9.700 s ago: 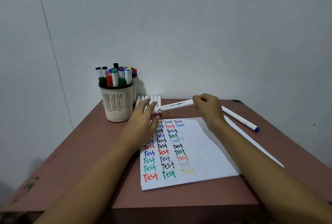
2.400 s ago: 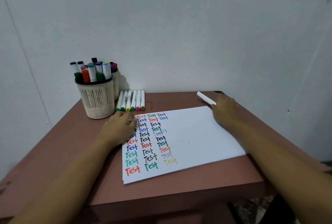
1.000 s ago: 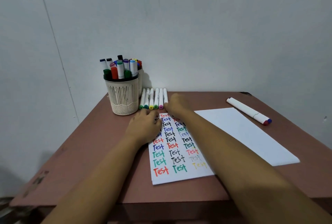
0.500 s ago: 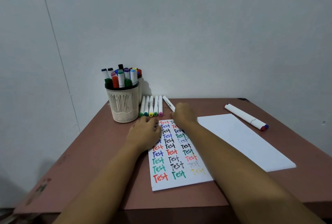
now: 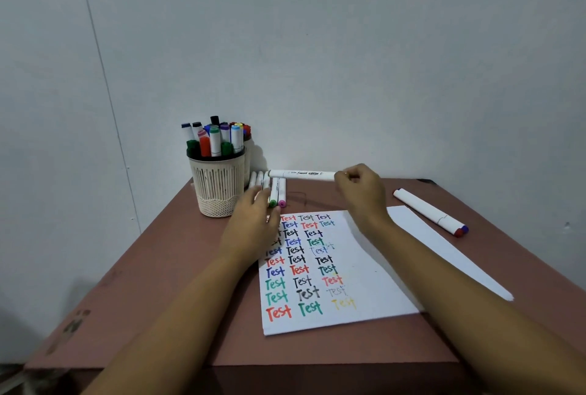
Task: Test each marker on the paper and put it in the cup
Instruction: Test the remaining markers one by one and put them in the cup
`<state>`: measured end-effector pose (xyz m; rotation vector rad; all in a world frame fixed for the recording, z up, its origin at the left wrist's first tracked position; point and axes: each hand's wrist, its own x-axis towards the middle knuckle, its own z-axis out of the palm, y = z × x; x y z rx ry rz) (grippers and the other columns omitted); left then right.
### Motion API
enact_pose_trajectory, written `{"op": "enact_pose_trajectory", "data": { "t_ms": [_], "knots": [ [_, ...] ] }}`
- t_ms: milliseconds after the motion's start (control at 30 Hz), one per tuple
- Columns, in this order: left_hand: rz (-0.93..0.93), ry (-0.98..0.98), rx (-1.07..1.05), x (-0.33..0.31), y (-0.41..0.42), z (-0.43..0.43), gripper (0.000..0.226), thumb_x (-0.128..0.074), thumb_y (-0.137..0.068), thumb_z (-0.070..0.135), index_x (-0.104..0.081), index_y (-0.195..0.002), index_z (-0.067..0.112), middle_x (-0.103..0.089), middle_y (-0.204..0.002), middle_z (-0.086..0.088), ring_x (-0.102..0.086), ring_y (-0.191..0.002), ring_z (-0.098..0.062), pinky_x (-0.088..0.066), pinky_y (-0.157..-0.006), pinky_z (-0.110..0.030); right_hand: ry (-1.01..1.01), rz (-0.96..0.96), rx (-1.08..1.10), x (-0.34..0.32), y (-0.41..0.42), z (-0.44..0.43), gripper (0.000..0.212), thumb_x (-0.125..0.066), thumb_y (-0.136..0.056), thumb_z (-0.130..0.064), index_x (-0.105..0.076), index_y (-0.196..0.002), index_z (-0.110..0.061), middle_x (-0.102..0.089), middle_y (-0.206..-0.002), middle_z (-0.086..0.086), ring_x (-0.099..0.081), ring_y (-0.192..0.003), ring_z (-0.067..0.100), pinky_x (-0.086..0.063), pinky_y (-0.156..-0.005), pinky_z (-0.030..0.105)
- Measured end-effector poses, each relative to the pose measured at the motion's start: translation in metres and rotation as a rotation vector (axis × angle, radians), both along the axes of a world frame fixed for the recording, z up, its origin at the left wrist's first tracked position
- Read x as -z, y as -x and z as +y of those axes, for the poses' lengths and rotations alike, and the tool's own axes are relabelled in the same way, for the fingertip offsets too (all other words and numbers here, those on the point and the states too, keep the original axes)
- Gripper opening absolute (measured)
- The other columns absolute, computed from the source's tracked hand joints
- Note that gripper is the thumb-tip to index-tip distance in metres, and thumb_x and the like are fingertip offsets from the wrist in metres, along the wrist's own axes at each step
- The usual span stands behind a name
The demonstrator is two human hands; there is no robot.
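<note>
My right hand (image 5: 361, 191) grips a white marker (image 5: 301, 174) by its right end and holds it level above the table's far side. My left hand (image 5: 253, 226) lies flat on the top left corner of the white paper (image 5: 364, 268), which carries rows of coloured "Test" words. Its fingertips reach the near ends of a row of white markers (image 5: 276, 193) lying beside the cup. The cream ribbed cup (image 5: 218, 185) at the back left is full of capped markers standing upright.
Two thick white markers (image 5: 429, 212) with red and blue ends lie side by side at the right of the brown table (image 5: 177, 283). A second cup stands half hidden behind the first. A grey wall closes off the table's far edge.
My right hand has lifted one marker out of the row beside the cup and swung it level, moving to the right. My left hand has stayed on the paper.
</note>
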<state>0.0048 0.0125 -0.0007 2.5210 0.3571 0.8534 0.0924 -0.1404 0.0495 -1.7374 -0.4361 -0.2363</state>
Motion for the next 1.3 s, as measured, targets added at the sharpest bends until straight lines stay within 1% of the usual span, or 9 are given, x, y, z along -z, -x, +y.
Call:
{"op": "enact_pose_trajectory", "data": {
  "t_ms": [67, 133, 233, 333, 433, 500, 667, 933, 1300],
  "knots": [
    [-0.120, -0.124, 0.059, -0.003, 0.002, -0.003, 0.051, -0.051, -0.094, 0.026, -0.038, -0.140, 0.008, -0.035, -0.146, -0.010, -0.030, -0.136, -0.023, -0.028, -0.112, -0.037, -0.046, 0.022, -0.030, -0.001, 0.009, -0.016, 0.011, -0.053, -0.086, -0.011, -0.052, -0.075, -0.008, -0.050, -0.069, 0.003, -0.042, -0.062, 0.014, -0.035, -0.057, 0.023],
    [-0.158, -0.270, 0.117, -0.004, 0.001, -0.007, 0.051, -0.049, -0.092, 0.031, -0.044, -0.135, 0.005, -0.047, -0.135, -0.015, -0.043, -0.127, -0.029, -0.035, -0.105, -0.039, -0.108, 0.075, -0.058, 0.002, 0.015, -0.026, 0.016, -0.051, -0.088, -0.010, -0.050, -0.071, -0.009, -0.045, -0.067, 0.007, -0.037, -0.060, 0.016, -0.032, -0.055, 0.026],
    [-0.097, -0.370, 0.151, -0.004, 0.001, -0.013, 0.042, -0.047, -0.091, 0.032, -0.055, -0.122, 0.006, -0.062, -0.105, -0.012, -0.059, -0.095, -0.032, -0.046, -0.075, -0.038, -0.301, 0.193, -0.114, 0.012, 0.018, -0.031, 0.022, -0.049, -0.089, -0.008, -0.048, -0.067, -0.010, -0.040, -0.060, 0.003, -0.032, -0.056, 0.014, -0.030, -0.053, 0.027],
    [-0.030, -0.356, 0.186, -0.004, 0.004, -0.017, 0.030, -0.049, -0.095, 0.027, -0.054, -0.117, 0.007, -0.057, -0.100, -0.008, -0.053, -0.088, -0.026, -0.042, -0.071, -0.036, -0.480, 0.342, -0.219, 0.015, 0.019, -0.027, 0.026, -0.054, -0.093, -0.018, -0.049, -0.068, -0.015, -0.043, -0.055, -0.001, -0.035, -0.049, 0.012, -0.029, -0.048, 0.023],
    [-0.025, -0.362, 0.157, -0.005, 0.005, -0.022, 0.028, -0.044, -0.096, 0.031, -0.051, -0.113, 0.009, -0.047, -0.090, 0.003, -0.041, -0.077, -0.016, -0.038, -0.065, -0.033, -0.389, 0.394, -0.389, 0.018, 0.023, -0.021, 0.025, -0.059, -0.092, -0.034, -0.051, -0.074, -0.018, -0.048, -0.055, -0.003, -0.041, -0.046, 0.007, -0.032, -0.046, 0.020],
    [-0.033, -0.357, 0.173, -0.006, 0.005, -0.027, 0.029, -0.043, -0.096, 0.033, -0.049, -0.114, 0.012, -0.040, -0.089, 0.008, -0.036, -0.076, -0.012, -0.032, -0.062, -0.029, -0.324, 0.396, -0.478, 0.021, 0.027, -0.017, 0.023, -0.061, -0.090, -0.030, -0.054, -0.074, -0.016, -0.049, -0.056, -0.002, -0.043, -0.047, 0.007, -0.034, -0.044, 0.018],
    [0.031, -0.289, 0.237, -0.009, 0.009, -0.032, 0.030, -0.037, -0.097, 0.038, -0.047, -0.116, 0.017, -0.052, -0.094, 0.006, -0.051, -0.083, -0.014, -0.038, -0.065, -0.030, -0.341, 0.432, -0.509, 0.024, 0.026, -0.016, 0.016, -0.061, -0.091, -0.018, -0.057, -0.076, -0.014, -0.049, -0.053, -0.002, -0.043, -0.044, 0.005, -0.035, -0.043, 0.015],
    [-0.074, -0.235, 0.263, -0.011, 0.008, -0.029, 0.042, -0.036, -0.087, 0.049, -0.054, -0.105, 0.016, -0.043, -0.053, 0.010, -0.044, -0.054, -0.015, -0.030, -0.048, -0.026, -0.363, 0.424, -0.623, 0.023, 0.022, -0.019, 0.018, -0.057, -0.093, -0.013, -0.057, -0.075, -0.012, -0.047, -0.054, -0.001, -0.041, -0.045, 0.005, -0.036, -0.044, 0.014],
    [-0.061, -0.093, 0.227, -0.013, 0.007, -0.030, 0.039, -0.040, -0.082, 0.062, -0.060, -0.098, 0.033, -0.052, -0.063, 0.014, -0.049, -0.057, -0.006, -0.036, -0.053, -0.026, -0.357, 0.380, -0.691, 0.021, 0.013, -0.022, 0.012, -0.057, -0.092, -0.012, -0.056, -0.080, -0.008, -0.048, -0.054, -0.001, -0.041, -0.049, 0.006, -0.038, -0.046, 0.014]
  ]
}}
